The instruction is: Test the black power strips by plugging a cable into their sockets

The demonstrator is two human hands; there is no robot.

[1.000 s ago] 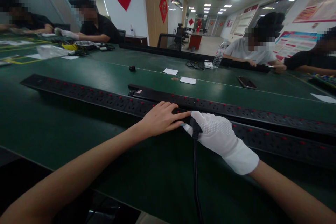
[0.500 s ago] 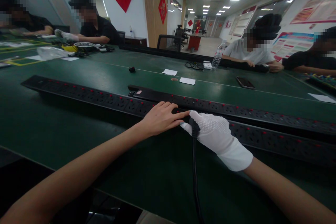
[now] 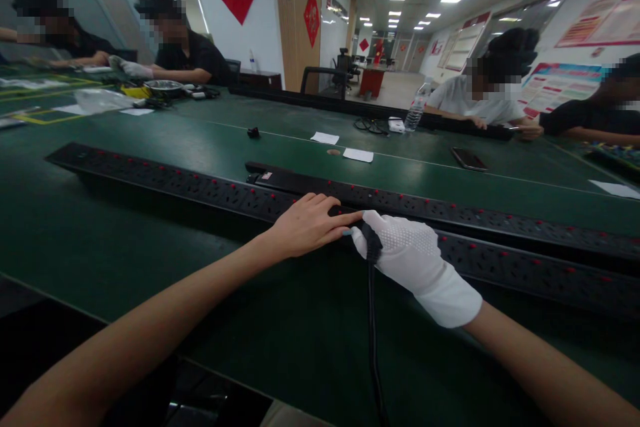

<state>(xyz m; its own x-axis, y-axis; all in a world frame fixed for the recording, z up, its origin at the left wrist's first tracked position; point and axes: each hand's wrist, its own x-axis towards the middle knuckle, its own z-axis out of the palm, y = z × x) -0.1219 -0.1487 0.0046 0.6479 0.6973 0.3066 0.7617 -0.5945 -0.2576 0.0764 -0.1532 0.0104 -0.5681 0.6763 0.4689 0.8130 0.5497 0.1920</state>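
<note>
A long black power strip with red switches runs across the green table in front of me. My bare left hand lies flat on it, fingers stretched out to the right. My right hand, in a white dotted glove, is closed round a black plug at the strip's near edge. The plug's black cable hangs down toward me. A second black strip lies just behind the first.
Paper slips, a phone, a water bottle and coiled cables lie farther back. Several people sit at the table's far left and far right sides. A metal bowl stands at the far left.
Both hands stay in place on the strip. My gloved right hand has shifted only slightly around the plug.
</note>
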